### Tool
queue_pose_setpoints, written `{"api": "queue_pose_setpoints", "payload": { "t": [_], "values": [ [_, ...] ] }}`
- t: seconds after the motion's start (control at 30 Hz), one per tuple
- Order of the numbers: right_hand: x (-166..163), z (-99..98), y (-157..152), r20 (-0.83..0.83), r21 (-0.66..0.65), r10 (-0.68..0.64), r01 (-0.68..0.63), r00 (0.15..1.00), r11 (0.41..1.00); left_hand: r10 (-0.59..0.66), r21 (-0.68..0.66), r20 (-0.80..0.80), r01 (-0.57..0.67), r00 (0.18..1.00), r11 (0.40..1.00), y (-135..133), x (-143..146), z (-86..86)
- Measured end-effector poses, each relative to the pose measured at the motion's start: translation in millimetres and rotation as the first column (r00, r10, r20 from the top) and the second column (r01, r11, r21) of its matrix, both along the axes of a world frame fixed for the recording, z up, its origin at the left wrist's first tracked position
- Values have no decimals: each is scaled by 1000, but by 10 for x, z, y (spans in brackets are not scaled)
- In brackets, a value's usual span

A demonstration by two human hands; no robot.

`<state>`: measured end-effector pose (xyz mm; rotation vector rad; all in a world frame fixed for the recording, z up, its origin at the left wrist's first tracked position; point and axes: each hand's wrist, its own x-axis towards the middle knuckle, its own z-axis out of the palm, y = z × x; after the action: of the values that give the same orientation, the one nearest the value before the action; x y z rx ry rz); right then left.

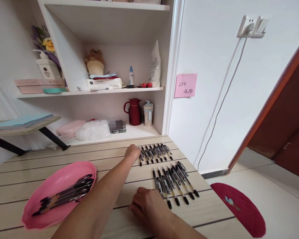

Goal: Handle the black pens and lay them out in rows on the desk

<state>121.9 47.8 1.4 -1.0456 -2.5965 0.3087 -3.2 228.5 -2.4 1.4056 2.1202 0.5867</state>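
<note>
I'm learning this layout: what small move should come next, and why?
Perhaps use the left hand to settle the leftmost pen of the far row: the hand is close beside it, and the row's other pens lie side by side.

Left forearm [107,192] between bowl [61,176] and pens [169,179]

A white wall [209,53] stands between white shelves [107,6] and, perhaps, a brown door [280,121].

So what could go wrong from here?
The left hand, at the end of the far row of pens, might nudge it askew. The right hand, close beside the near row of pens, could brush it out of line. Pens bunched in the pink bowl may snag together.
</note>
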Motion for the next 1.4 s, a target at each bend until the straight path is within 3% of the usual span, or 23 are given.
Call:
{"api": "queue_pose_setpoints", "payload": {
  "t": [0.33,0.47,0.6,0.77,0.9,1.0,1.2,1.4],
  "values": [
    [10,19,1,-6,12,9,-9,1000,1000,-61,3,-55,62,997,998,-59,-27,14],
    [5,-16,7,-5,12,7,-7,1000,1000,-119,80,-102,127,988,989,-192,-166,141],
    [0,-32,-16,-7,32,-11,11,1000,999,-201,208,-211,245,957,947,-493,-550,434],
    [-3,-39,-45,5,75,-7,7,1000,997,-218,237,-369,318,903,918,-1141,-1345,729],
    [-42,-1,-82,46,131,3,-9,999,991,-209,98,-454,281,866,955,-1671,-1935,664],
    [-129,72,-165,138,179,42,-67,990,982,-208,32,-468,251,859,967,-1939,-2189,526],
    [-407,254,-487,222,228,178,-229,959,946,-243,52,-435,293,867,955,-2138,-2288,434],
    [-825,277,-747,139,170,34,-58,990,984,-308,41,-367,346,878,937,-2220,-2264,452]
  ]
}}
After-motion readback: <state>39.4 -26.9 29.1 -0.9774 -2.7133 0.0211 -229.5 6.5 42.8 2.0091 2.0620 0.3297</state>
